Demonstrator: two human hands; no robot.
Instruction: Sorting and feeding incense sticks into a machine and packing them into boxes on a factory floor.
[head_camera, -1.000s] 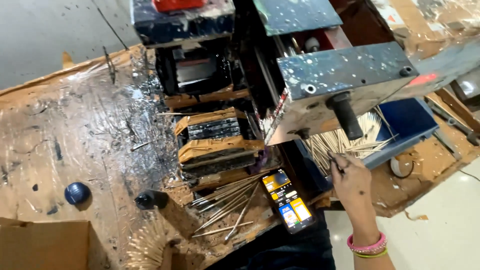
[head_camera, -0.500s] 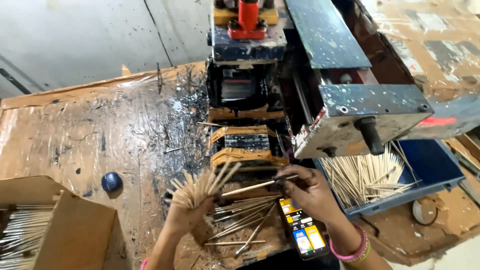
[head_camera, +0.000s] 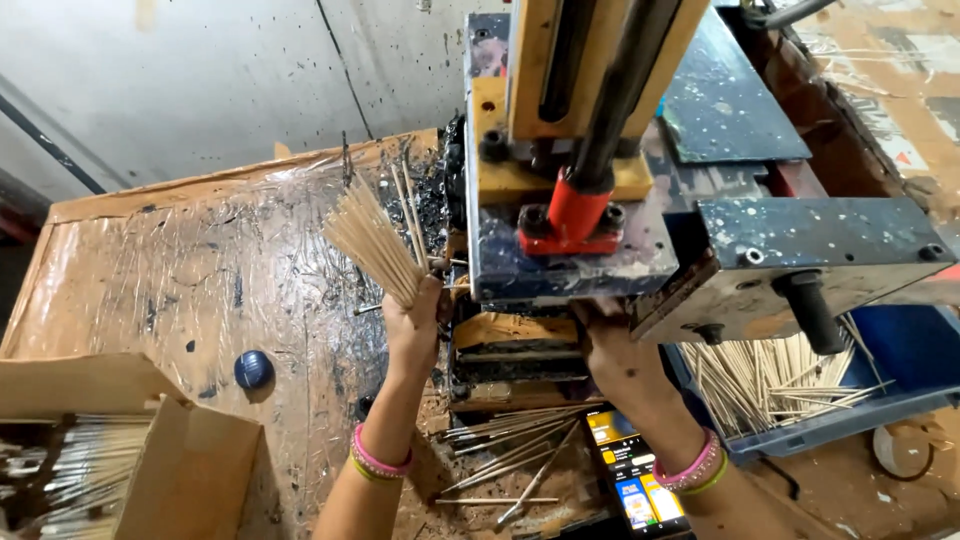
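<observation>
Left hand (head_camera: 412, 325) at frame centre, raised, forearm rising from bottom edge, fingers closed in a fist, pink and yellow bands at wrist. Right hand (head_camera: 618, 352) right of centre, reaching upward, fingertips hidden, grip undeterminable, matching bands at wrist.

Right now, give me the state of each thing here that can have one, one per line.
left hand: closed around a fanned bundle of sticks, raised.
right hand: reaching under the press machine, fingers hidden.
phone: screen lit, lying flat.
cardboard box: open, sticks inside.
blue tray: holding loose sticks.
</observation>
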